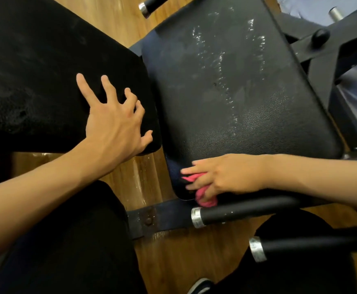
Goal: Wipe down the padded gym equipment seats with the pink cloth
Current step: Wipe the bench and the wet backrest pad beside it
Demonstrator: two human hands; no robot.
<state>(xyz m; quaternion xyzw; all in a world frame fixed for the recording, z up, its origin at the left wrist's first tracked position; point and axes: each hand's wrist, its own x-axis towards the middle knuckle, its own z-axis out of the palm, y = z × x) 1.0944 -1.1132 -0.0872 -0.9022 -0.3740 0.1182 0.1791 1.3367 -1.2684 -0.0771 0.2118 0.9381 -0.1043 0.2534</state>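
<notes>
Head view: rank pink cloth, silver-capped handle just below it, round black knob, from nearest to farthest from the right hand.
Measured from the right hand:
1. pink cloth, bunched under its fingers at the pad's near corner.
2. silver-capped handle, just below the hand, not touching it.
3. round black knob, on the frame at upper right, past the pad's far end.

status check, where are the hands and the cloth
Left hand spread flat on left pad. Right hand grips pink cloth at near corner of right pad. Wet streaks ahead, nothing blocking.
</notes>
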